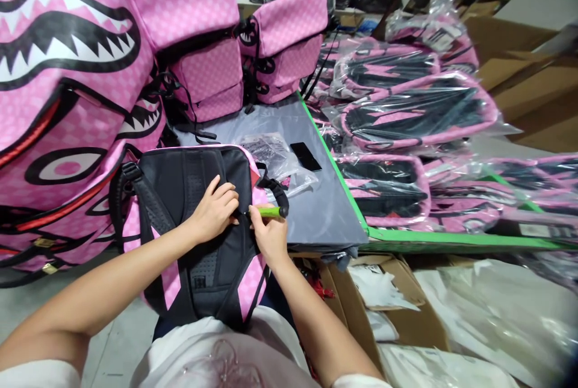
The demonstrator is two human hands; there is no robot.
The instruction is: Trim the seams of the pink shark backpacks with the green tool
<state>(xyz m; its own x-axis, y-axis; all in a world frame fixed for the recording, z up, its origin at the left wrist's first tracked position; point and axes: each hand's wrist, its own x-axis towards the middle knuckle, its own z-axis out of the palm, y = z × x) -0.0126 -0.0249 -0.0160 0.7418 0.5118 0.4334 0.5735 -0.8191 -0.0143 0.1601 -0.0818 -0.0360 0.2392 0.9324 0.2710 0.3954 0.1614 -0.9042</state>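
A black-and-pink backpack (165, 177) leans against the table edge in front of my body, its padded black back panel facing me. My left hand (215, 212) rests on that panel, thumb and index finger drawn together at the fabric by the right seam; the exact pinch is partly hidden. My right hand (270, 234) is closed around a slim green-handled tool (270, 212) with a black end. The tool points left, and its thin tip meets the panel beside my left fingertips. I cannot make out the tool's exact kind.
Large pink backpacks with shark mouths (67, 44) stand left and behind. A phone (306, 156) and clear plastic bags (271, 156) lie on the grey tabletop (323, 213). Plastic-wrapped backpacks (415, 111) are piled right, beyond a green edge. Open cardboard boxes (419, 316) sit below right.
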